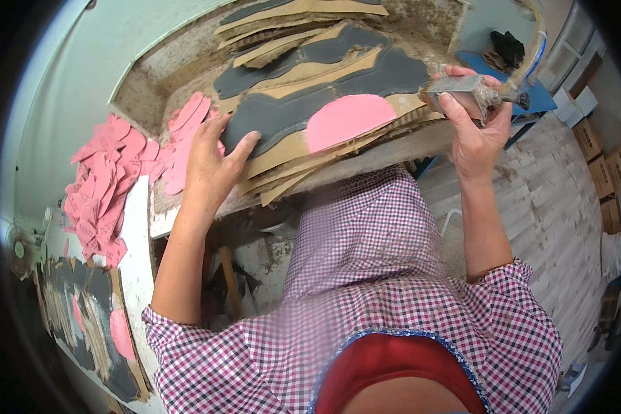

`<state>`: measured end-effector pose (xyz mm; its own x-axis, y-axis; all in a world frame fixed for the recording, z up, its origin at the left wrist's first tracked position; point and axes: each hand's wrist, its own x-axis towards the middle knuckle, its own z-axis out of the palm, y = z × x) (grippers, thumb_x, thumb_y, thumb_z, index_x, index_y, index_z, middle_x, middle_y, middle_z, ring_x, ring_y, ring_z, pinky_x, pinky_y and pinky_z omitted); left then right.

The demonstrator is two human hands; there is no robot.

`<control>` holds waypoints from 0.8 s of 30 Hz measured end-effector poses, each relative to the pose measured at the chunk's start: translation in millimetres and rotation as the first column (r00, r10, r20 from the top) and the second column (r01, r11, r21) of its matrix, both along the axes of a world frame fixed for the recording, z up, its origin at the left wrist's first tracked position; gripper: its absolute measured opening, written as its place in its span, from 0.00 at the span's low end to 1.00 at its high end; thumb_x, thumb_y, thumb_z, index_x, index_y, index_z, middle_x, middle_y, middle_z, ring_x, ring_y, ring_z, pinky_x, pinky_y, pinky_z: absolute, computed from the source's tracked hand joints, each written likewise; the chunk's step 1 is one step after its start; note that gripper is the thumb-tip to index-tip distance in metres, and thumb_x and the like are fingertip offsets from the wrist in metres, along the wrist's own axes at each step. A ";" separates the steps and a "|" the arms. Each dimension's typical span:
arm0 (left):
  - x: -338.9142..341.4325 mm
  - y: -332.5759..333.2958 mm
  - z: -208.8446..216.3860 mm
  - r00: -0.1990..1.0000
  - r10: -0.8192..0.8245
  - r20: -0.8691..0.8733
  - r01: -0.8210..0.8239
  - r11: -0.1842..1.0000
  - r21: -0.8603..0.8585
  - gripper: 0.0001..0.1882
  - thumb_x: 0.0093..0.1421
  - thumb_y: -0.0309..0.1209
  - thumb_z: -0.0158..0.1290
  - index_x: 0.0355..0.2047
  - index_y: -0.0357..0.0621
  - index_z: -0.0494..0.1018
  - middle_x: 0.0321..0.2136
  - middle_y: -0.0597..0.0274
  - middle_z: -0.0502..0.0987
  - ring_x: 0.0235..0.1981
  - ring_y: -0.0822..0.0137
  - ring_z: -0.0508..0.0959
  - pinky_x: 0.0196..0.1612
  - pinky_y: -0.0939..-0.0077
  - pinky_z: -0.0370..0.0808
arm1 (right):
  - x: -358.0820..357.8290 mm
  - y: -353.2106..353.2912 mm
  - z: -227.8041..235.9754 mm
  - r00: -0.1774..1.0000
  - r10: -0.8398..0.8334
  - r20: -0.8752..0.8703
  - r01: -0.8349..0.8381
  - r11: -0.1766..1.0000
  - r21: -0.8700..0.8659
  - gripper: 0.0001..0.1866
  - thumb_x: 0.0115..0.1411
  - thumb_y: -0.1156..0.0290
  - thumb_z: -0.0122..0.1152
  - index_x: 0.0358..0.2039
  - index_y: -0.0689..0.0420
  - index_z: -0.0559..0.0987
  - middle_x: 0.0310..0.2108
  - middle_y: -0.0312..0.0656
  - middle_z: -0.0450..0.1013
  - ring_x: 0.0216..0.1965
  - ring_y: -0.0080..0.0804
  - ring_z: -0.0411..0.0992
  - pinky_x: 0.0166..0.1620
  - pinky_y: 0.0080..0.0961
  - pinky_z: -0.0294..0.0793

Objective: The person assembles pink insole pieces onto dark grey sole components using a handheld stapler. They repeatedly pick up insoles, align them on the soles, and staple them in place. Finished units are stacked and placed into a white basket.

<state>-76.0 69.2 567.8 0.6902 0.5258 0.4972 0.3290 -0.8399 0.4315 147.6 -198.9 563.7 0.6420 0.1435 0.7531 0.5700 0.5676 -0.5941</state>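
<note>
My right hand [477, 134] is closed around a boxy grey metal spray tool [459, 93] with a hose at its right end. Its exact kind is hard to make out. The tool is at the right end of a stack of brown cardboard sheets [276, 164] with wavy dark grey pieces [276, 114] on them. Near the front edge of the top sheet lies a half-round pink piece [348, 121]. My left hand [216, 153] rests at the stack's left end, thumb and fingers spread, its thumb on the grey piece. Loose pink pieces [185, 134] lie beside its fingers.
A large heap of pink pieces [96, 193] sits left on a white surface [139, 228]. Below it is another cardboard sheet with grey and pink pieces [93, 324]. A low stained wall [145, 90] rims the bench. At right stand a blue table [531, 103] and cardboard boxes [600, 176].
</note>
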 end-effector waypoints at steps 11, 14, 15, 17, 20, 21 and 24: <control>9.9 -10.9 21.7 0.999 0.000 0.043 0.002 0.999 -0.032 0.21 0.52 0.32 0.66 0.40 0.35 0.71 0.40 0.51 0.76 0.43 0.59 0.75 0.47 0.67 0.72 | -73.8 69.5 -6.6 0.944 0.313 0.108 -0.302 0.947 -0.111 0.28 0.51 0.86 0.66 0.50 0.56 0.65 0.46 0.48 0.73 0.45 0.33 0.75 0.46 0.29 0.78; 13.5 -14.5 26.7 0.999 -0.013 0.038 0.022 0.972 -0.235 0.18 0.53 0.31 0.65 0.38 0.37 0.70 0.37 0.53 0.76 0.40 0.65 0.76 0.45 0.72 0.72 | -71.7 68.7 -6.7 0.957 0.262 0.123 -0.246 0.960 -0.132 0.27 0.51 0.86 0.66 0.49 0.56 0.65 0.45 0.48 0.73 0.44 0.33 0.76 0.45 0.28 0.78; 15.3 -15.7 28.7 0.999 -0.021 0.036 0.031 0.946 -0.324 0.17 0.54 0.31 0.65 0.37 0.37 0.69 0.36 0.54 0.76 0.39 0.66 0.76 0.44 0.73 0.72 | -63.8 62.9 -7.1 0.956 0.260 0.140 -0.241 0.961 -0.137 0.27 0.52 0.85 0.65 0.49 0.56 0.66 0.47 0.49 0.73 0.45 0.34 0.76 0.46 0.29 0.79; 15.6 -12.3 23.2 0.975 -0.106 0.197 0.179 0.897 -0.404 0.17 0.55 0.29 0.63 0.41 0.35 0.70 0.37 0.55 0.77 0.39 0.69 0.77 0.45 0.75 0.73 | -46.6 47.7 -8.9 0.963 0.227 0.144 -0.208 0.969 -0.136 0.26 0.53 0.85 0.64 0.50 0.56 0.66 0.49 0.50 0.73 0.46 0.36 0.76 0.48 0.30 0.79; 15.7 -14.1 23.5 0.930 -0.135 0.341 0.326 0.729 -0.602 0.22 0.55 0.26 0.62 0.48 0.31 0.70 0.39 0.56 0.78 0.40 0.70 0.77 0.47 0.76 0.73 | -23.7 23.2 -12.5 0.989 0.129 0.073 -0.121 0.986 -0.114 0.26 0.54 0.86 0.63 0.50 0.55 0.65 0.49 0.51 0.72 0.48 0.39 0.75 0.51 0.35 0.78; 15.1 -14.3 26.4 0.920 -0.128 0.371 0.361 0.650 -0.669 0.24 0.55 0.25 0.61 0.51 0.30 0.69 0.40 0.56 0.78 0.41 0.69 0.78 0.48 0.76 0.73 | -17.0 17.5 -11.7 0.994 0.096 0.047 -0.090 0.991 -0.102 0.27 0.54 0.87 0.63 0.50 0.55 0.64 0.49 0.52 0.72 0.49 0.40 0.74 0.52 0.37 0.77; 11.3 -8.4 19.8 0.925 -0.204 0.322 0.381 0.475 -0.793 0.30 0.53 0.25 0.62 0.55 0.29 0.68 0.41 0.52 0.79 0.39 0.68 0.79 0.47 0.77 0.74 | -2.7 6.4 -7.4 0.986 0.169 -0.004 -0.169 0.985 -0.045 0.27 0.54 0.87 0.62 0.51 0.55 0.63 0.49 0.52 0.71 0.52 0.42 0.73 0.55 0.43 0.76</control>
